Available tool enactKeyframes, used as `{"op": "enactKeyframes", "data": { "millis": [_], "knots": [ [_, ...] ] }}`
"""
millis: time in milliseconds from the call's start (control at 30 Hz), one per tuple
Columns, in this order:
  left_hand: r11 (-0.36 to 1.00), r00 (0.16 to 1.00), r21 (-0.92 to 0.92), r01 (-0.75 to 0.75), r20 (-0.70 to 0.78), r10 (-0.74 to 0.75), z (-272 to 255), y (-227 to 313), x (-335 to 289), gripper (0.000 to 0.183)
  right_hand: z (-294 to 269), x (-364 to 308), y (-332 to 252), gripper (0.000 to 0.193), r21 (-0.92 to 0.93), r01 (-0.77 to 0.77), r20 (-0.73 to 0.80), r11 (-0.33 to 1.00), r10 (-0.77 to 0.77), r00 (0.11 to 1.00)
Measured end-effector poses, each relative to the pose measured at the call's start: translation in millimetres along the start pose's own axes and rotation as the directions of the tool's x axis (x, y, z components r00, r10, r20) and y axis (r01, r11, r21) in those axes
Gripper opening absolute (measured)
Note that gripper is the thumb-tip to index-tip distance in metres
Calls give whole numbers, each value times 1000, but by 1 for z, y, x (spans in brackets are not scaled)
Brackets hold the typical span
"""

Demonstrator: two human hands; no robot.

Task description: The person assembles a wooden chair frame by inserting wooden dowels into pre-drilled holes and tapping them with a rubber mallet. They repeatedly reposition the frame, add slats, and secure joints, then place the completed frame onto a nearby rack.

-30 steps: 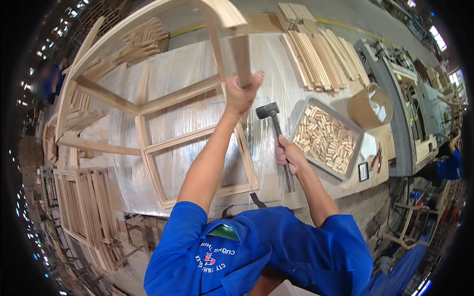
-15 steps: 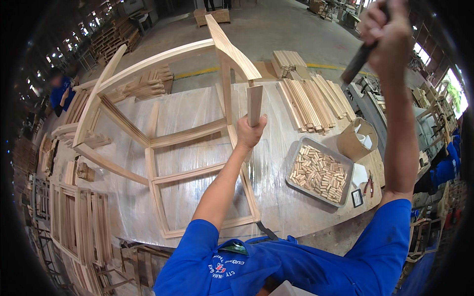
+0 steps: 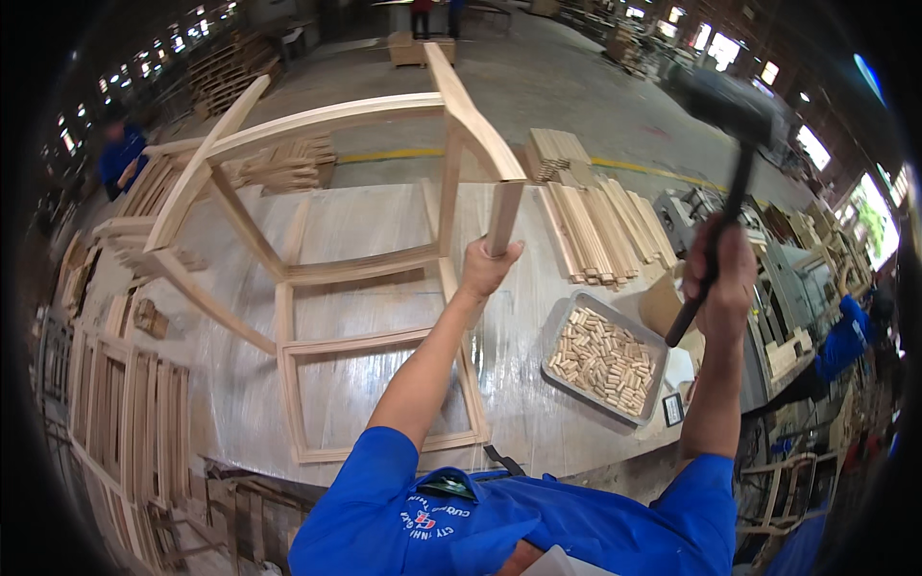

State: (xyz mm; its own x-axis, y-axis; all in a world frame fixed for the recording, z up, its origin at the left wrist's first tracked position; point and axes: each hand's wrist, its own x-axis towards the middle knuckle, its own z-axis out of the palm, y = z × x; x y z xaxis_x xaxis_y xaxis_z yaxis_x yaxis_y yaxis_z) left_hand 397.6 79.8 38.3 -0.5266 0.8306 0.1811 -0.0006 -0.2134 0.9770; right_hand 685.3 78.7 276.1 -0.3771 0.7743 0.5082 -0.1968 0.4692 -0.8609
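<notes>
A pale wooden chair frame stands on the plastic-covered workbench. My left hand is wrapped round a short wooden post, whose top meets the front end of the armrest. The post's lower end is hidden by the hand. Over to the right, my right hand grips a black-handled mallet. Its dark, blurred head points up, well apart from the frame.
Beside my right forearm lies a grey tray of wooden dowels. Behind it are a brown container and stacked wooden strips. More frame parts stand at the left. A person in blue is at the far left.
My right hand has come down, with the mallet's head now swung upright. The post in my left hand has shifted so that its top meets the armrest's end.
</notes>
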Motion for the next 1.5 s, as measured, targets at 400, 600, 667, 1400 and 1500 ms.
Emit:
{"op": "enactKeyframes", "data": {
  "millis": [400,600,667,1400,1500],
  "knots": [
    [985,989,104,-140,53,135,-6,16,-7,32,81,-63,171,26,-483,284,155,828,-238,959],
    [982,991,187,-8,135,-17,-23,22,-6,38,60,-102,159,17,-459,247,166,854,-191,967],
    [969,985,247,-2,166,-40,-25,24,-7,42,34,-140,165,15,-467,160,127,870,-113,985],
    [880,931,325,-347,2,366,-227,186,-19,19,36,-315,216,24,-848,-234,-49,476,370,928],
    [922,952,348,168,186,-243,-259,69,-155,28,86,-217,171,32,-536,-338,271,773,537,799]
  ]
}}
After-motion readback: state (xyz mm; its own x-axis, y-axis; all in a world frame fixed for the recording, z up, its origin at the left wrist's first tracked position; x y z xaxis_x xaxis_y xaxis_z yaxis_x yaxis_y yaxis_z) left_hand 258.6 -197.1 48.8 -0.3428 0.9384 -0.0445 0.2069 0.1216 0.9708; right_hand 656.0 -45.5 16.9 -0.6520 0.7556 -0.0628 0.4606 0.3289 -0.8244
